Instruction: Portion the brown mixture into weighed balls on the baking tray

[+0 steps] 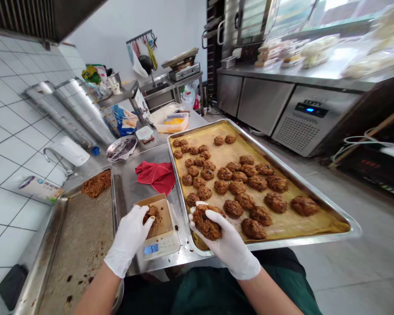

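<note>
My left hand (pixel 131 232), in a white glove, reaches into a shallow cardboard box on a kitchen scale (pixel 164 247). Its fingers are closed round a crumbly brown clump (pixel 153 213) there. The scale's lit display seems to read 512; whether it has a decimal point I cannot tell. My right hand (pixel 225 240), also gloved, cups a large brown ball of coarse mixture (pixel 208 222) over the near left edge of a big baking tray (pixel 265 238). On the tray's yellowish lining sit many similar brown balls (pixel 238 187), smaller at the far left, larger toward the right.
At the left, a second metal tray (pixel 80 236) holds a heap of the loose brown mixture (pixel 96 183) at its far end. A red cloth (pixel 156 174) lies between the trays. Farther back are a lidded tub (pixel 145 134) and a plastic container (pixel 172 127) with something yellow.
</note>
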`<act>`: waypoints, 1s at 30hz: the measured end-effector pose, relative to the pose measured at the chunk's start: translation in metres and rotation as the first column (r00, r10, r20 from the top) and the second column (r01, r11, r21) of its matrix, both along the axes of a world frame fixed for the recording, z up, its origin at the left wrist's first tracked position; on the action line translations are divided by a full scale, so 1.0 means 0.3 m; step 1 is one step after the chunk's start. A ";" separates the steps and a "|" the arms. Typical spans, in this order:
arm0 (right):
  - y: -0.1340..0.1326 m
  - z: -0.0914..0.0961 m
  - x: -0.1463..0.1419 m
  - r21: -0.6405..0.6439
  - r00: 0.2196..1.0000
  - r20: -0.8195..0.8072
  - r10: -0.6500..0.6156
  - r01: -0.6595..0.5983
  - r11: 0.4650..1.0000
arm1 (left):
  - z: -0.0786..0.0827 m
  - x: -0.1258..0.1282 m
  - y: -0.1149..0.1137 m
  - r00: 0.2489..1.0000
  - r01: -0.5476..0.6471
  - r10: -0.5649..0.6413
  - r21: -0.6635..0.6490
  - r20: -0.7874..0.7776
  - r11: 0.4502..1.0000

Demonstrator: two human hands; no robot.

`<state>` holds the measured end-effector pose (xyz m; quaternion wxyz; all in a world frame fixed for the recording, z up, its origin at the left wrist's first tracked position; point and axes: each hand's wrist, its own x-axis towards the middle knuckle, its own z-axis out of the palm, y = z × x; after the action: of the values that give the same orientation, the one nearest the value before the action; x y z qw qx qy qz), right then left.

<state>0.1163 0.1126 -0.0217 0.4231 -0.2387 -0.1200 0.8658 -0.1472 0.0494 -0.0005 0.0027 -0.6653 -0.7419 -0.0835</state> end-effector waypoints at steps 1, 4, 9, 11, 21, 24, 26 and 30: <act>0.001 0.001 0.001 0.001 1.000 0.000 0.002 -0.002 1.000 | -0.006 0.012 0.004 1.000 -0.028 0.029 0.013 -0.009 1.000; 0.001 0.002 0.002 -0.009 1.000 -0.003 0.002 -0.002 1.000 | -0.019 0.040 0.015 0.995 -0.088 0.090 0.044 -0.035 0.995; 0.002 0.004 0.001 -0.022 1.000 -0.016 -0.001 0.001 1.000 | -0.026 0.051 0.024 0.991 -0.120 0.123 0.062 -0.045 0.991; 0.003 0.007 0.001 -0.021 1.000 -0.012 0.000 0.000 1.000 | -0.027 0.046 0.028 0.992 -0.119 0.122 0.064 -0.041 0.991; 0.002 0.010 0.001 -0.009 1.000 0.005 0.005 -0.005 1.000 | 0.006 0.008 0.028 0.997 -0.060 0.056 0.069 0.048 0.996; 0.001 0.007 0.002 -0.002 1.000 -0.003 0.007 -0.007 1.000 | 0.032 0.001 0.013 0.996 -0.062 0.055 0.095 0.074 0.994; -0.001 0.003 0.004 -0.010 1.000 -0.004 0.006 -0.006 1.000 | 0.046 -0.001 0.003 0.994 -0.075 0.064 0.122 0.086 0.990; -0.003 -0.001 0.008 -0.024 1.000 0.000 0.008 -0.008 1.000 | 0.065 -0.006 -0.009 0.994 -0.071 0.057 0.143 0.097 0.987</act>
<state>0.1188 0.1117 -0.0219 0.4166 -0.2433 -0.1104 0.8689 -0.1492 0.0468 0.0190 0.0198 -0.6345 -0.7541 -0.1683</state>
